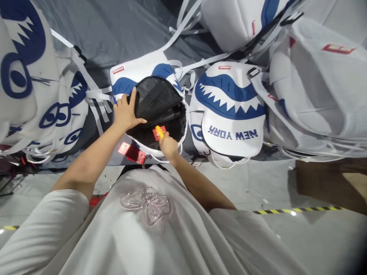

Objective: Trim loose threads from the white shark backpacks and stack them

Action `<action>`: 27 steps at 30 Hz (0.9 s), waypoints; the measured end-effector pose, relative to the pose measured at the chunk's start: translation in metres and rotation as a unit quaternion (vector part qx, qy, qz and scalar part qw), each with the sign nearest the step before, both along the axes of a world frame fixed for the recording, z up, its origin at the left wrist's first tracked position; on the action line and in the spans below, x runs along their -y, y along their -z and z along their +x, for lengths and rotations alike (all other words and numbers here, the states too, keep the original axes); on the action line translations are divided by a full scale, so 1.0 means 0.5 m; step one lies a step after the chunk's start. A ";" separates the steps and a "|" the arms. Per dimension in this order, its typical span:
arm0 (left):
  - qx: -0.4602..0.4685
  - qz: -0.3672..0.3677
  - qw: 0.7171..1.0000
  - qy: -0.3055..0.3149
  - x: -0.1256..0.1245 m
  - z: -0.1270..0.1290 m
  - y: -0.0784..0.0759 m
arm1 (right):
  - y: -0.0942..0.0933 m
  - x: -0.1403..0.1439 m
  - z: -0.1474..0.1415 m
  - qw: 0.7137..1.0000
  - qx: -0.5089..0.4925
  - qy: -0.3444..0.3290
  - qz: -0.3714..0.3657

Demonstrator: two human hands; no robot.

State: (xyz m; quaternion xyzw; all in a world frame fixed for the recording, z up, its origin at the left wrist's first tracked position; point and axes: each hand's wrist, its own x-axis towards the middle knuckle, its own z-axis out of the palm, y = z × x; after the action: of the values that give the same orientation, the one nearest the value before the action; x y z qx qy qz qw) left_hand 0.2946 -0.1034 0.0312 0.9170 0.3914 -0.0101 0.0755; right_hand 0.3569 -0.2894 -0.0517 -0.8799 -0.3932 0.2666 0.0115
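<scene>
A white-and-blue backpack (155, 109) lies unzipped on a grey-covered table (120, 34), directly before a worker whose right hand (169, 146) grips a yellow tool (159, 132) at its mouth, beside a red tag (155, 134). The left hand (126, 113) is spread, unclenched, against the edge of the black-lined flap (157, 91). Should that hand slip, the flap could drop over the tool; a sharp tip, if there is one, might snag the lining. White straps (203, 64) near a "NEW YORK" backpack (229, 110) could tangle if tugged.
</scene>
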 end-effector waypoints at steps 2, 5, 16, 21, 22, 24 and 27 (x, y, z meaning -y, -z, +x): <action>0.074 -0.026 0.997 -0.010 -0.006 0.003 -0.011 | 0.016 0.013 0.005 0.998 0.023 0.050 -0.001; 0.192 -0.098 0.976 0.039 0.008 0.019 -0.046 | 0.030 0.002 -0.002 0.998 -0.002 -0.006 0.063; 0.419 -0.059 0.882 0.208 0.053 0.018 -0.092 | 0.075 -0.129 0.103 0.746 -0.448 0.371 0.325; 0.449 0.045 0.857 0.249 0.010 0.038 -0.068 | 0.085 -0.157 0.106 0.699 -0.574 0.327 0.273; 0.457 0.067 0.849 0.256 0.001 0.042 -0.070 | 0.079 -0.155 0.105 0.705 -0.576 0.316 0.266; 0.461 0.098 0.842 0.261 -0.014 0.050 -0.078 | 0.054 -0.141 0.106 0.751 -0.561 0.266 0.225; 0.442 0.102 0.858 0.241 -0.035 0.053 -0.090 | -0.010 -0.099 0.109 0.875 -0.466 0.103 0.086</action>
State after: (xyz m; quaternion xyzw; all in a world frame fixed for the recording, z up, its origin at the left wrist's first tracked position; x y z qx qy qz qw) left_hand 0.3212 -0.0859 0.0762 0.8932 0.0819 0.4187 0.1421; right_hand 0.4116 -0.2402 -0.0467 -0.6849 -0.2709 0.6081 0.2961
